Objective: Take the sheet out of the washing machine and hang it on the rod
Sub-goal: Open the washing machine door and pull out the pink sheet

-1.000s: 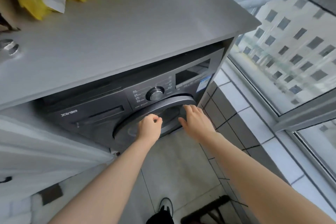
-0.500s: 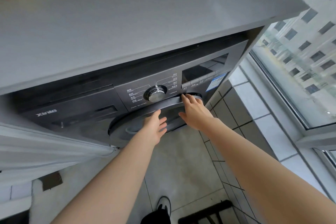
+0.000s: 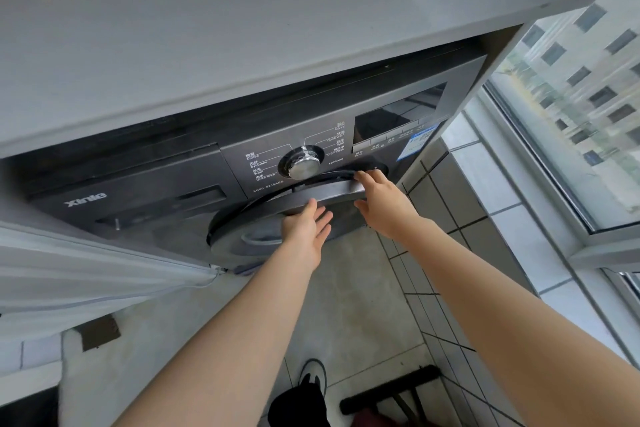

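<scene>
Smooth grey countertop (image 3: pixel 242 28) — both hands (image 3: pixel 306 230) on round door (image 3: pixel 332 192).

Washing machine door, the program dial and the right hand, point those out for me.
washing machine door (image 3: pixel 270 208), head view, grey rim.
program dial (image 3: pixel 302 163), head view, chrome face.
right hand (image 3: pixel 382 201), head view, back of hand.

Both bare forearms extend forward and upward from the lower edge of the view, converging toward the centre. Left hand (image 3: pixel 306 230): palm turned to the right, fingers straight and slightly spread, thumb raised; it holds nothing. Right hand (image 3: pixel 381 199): set a little higher and farther forward than the left, back of the hand facing the camera, fingers extended forward with the fingertips (image 3: pixel 362 177) bent down at their ends, thumb spread out below. The two hands lie near one another, not touching.
</scene>
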A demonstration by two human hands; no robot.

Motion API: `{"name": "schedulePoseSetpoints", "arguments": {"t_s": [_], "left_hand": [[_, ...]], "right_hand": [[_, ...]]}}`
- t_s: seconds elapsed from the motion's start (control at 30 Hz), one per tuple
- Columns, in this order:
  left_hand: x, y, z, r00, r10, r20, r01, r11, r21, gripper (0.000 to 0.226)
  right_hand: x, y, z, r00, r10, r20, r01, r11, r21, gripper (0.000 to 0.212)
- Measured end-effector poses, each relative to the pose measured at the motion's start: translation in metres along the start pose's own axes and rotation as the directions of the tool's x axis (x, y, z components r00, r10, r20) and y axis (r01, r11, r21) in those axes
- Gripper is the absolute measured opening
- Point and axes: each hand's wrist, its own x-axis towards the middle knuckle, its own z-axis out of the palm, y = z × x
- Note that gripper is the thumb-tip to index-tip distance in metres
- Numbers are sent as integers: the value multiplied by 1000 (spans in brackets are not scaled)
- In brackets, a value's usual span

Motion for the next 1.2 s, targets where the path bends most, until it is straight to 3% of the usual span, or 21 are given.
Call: {"name": "schedulePoseSetpoints", "arguments": {"t_s": [0.17,0.4,0.6,0.8,0.97,1.2], "left_hand": [[-8,-19,-17,1000,-23,17,21,997,74,25],[-29,-48,-61,996,-33,86,19,987,159,36],[-47,-60,-105,993,-71,94,51,978,201,44],[-74,-67,-157,989,-128,68,108,962,250,32],[-90,-73,-209,998,-38,47,21,948,319,20],[-97,-67,-267,994,106,20,-106,916,387,10]], "right_hand": [[-29,3,8,1000,25,0,-25,998,-59,34],[-86,-3,15,994,52,92,-43,995,-93,31],[-142,-15,49,968,192,164,-215,967,135,25],[-202,-57,86,952,259,161,-292,929,230,13],[-237,-99,120,919,300,256,-372,875,310,15],[-272,-164,165,913,301,276,-402,779,480,25]]}}
